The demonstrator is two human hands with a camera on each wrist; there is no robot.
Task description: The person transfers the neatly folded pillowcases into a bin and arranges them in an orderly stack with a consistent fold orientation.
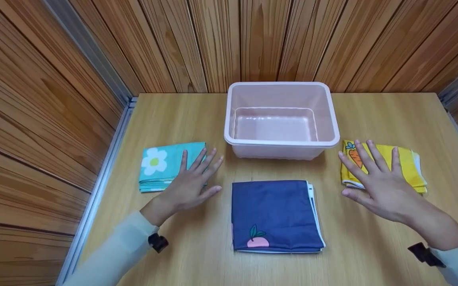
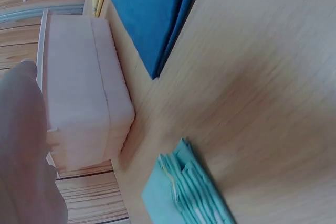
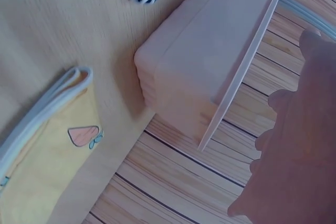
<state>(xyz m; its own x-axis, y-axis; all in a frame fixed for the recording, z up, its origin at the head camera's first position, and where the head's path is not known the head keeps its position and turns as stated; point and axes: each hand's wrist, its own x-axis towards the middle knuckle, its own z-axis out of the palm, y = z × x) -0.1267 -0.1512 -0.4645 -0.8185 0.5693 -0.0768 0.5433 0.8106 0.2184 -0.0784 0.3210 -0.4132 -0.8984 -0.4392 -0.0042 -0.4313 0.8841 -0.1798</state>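
My left hand (image 1: 191,184) hovers with fingers spread, overlapping the right part of a folded turquoise cloth (image 1: 155,165) with a white flower in the head view. Its palm faces down and nothing is in it. On the other side my right hand (image 1: 388,190) is spread the same way, over a folded yellow cloth (image 1: 410,159) with a carrot print, part of which it hides. Between the hands lies a folded navy cloth (image 1: 272,214) with a pink fruit in its lower left corner. Both wrist views show a gap between hand and cloth.
A pale pink plastic basin (image 1: 281,151) stands at the back middle of the wooden table (image 1: 197,262), with nothing inside. Wood-plank walls (image 1: 261,39) rise behind and at the sides. A metal rail (image 1: 94,198) runs along the left table edge.
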